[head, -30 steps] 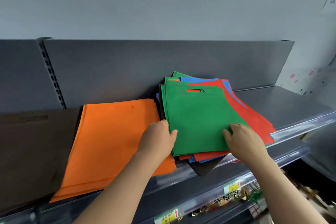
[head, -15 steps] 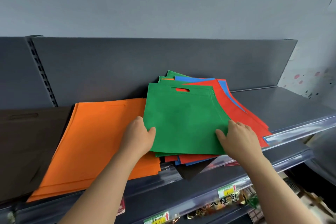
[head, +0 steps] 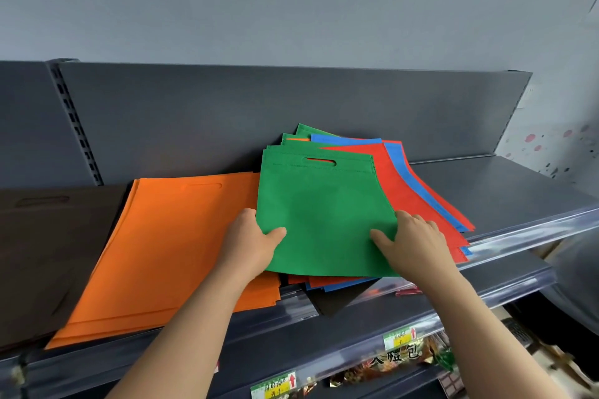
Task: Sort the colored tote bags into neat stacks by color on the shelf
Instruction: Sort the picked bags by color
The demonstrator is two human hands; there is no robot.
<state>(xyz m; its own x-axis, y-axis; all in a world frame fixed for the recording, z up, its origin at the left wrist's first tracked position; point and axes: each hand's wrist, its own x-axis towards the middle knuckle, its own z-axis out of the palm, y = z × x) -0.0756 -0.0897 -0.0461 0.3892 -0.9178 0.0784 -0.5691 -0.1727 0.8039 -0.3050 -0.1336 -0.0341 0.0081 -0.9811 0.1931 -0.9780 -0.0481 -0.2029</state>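
Two colours sorted at frame-left: brown stack, then orange stack. Your left hand and right hand each pinch a side of the top green bag, thumbs on top, likely to lift it flat off the mixed pile at centre. Dark grey shelf; grey wall behind.

Left hand, right hand: seemingly bare.
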